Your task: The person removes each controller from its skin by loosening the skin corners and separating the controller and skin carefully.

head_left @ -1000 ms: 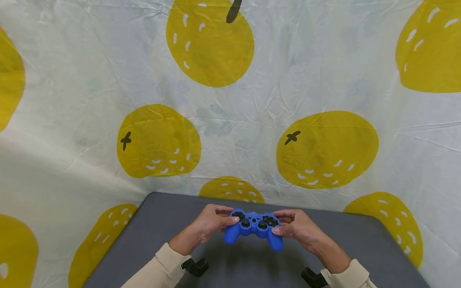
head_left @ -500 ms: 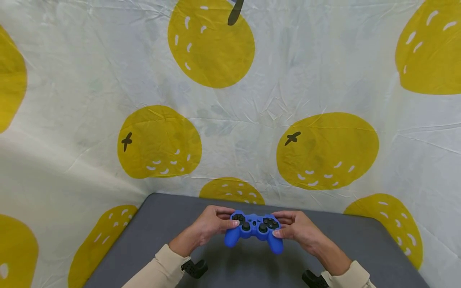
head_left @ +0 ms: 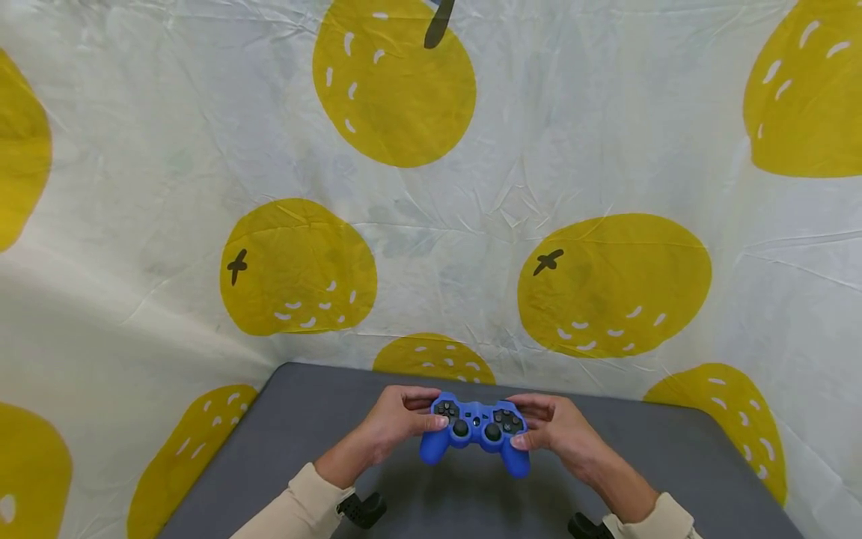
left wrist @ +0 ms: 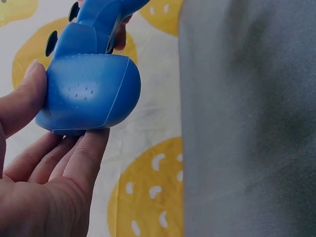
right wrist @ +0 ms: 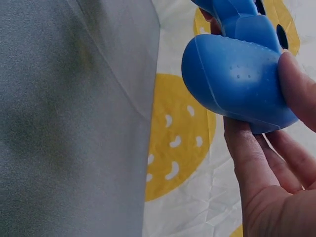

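A blue game controller (head_left: 476, 425) with black thumbsticks and button pads is held up above the grey table, its button face turned toward the head camera. My left hand (head_left: 397, 423) grips its left side, thumb on the front by the direction pad and fingers behind. On the other side my right hand (head_left: 562, 434) pinches the controller the same way, thumb low beside the right buttons. Each wrist view shows a rounded blue handle end of the controller (left wrist: 89, 91) between thumb and fingers. The far fingertips are partly hidden behind it.
The dark grey table (head_left: 323, 397) lies below the hands, and a soft shadow falls on it. Behind and at both sides hangs a white cloth (head_left: 444, 262) printed with large yellow fruits. A black strapped device (head_left: 364, 510) sits at each wrist.
The hands and controller stay in nearly the same place, a few pixels lower in the head view. The grip of both hands looks unchanged.
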Demonstrator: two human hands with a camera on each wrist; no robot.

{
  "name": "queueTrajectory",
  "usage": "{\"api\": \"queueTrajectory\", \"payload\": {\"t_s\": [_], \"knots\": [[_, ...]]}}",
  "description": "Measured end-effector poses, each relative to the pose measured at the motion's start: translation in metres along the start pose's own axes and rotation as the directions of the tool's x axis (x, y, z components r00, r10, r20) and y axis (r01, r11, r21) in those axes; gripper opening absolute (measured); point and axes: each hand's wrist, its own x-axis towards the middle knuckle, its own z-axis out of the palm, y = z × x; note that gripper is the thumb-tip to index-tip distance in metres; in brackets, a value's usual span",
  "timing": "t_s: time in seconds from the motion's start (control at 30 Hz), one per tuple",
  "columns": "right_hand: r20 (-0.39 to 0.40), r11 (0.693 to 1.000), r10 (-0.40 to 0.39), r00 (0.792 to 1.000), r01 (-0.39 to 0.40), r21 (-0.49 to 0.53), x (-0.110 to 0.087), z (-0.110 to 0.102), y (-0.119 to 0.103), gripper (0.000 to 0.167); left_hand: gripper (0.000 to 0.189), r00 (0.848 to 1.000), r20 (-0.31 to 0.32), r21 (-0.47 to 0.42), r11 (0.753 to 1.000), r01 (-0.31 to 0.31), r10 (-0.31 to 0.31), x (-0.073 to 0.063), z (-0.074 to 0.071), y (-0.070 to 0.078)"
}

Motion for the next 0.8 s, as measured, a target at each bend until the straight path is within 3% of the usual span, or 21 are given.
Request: {"api": "queueTrajectory", "payload": {"t_s": [0.33, 0.47, 0.63, 0.8], "knots": [[-0.06, 0.998, -0.064, 0.996, 0.063, -0.022, -0.001, 0.0, 0.0, 0.076, 0.057, 0.996, -0.024, 0.032, 0.996, -0.079, 0.08, 0.0, 0.003, 0.003], [-0.069, 0.991, -0.128, 0.989, 0.125, -0.037, -0.005, 0.001, -0.001, 0.074, 0.057, 0.995, -0.022, 0.018, 0.995, -0.099, 0.099, -0.002, 0.003, 0.004], [-0.084, 0.98, -0.194, 0.977, 0.188, -0.068, -0.01, 0.003, 0.001, 0.073, 0.059, 0.99, 0.0, 0.006, 0.99, -0.14, 0.14, -0.003, 0.002, 0.003], [-0.133, 0.979, -0.192, 0.972, 0.181, -0.09, -0.015, 0.006, 0.0, 0.072, 0.061, 0.981, 0.029, 0.015, 0.981, -0.192, 0.191, -0.006, 0.002, 0.003]]}}
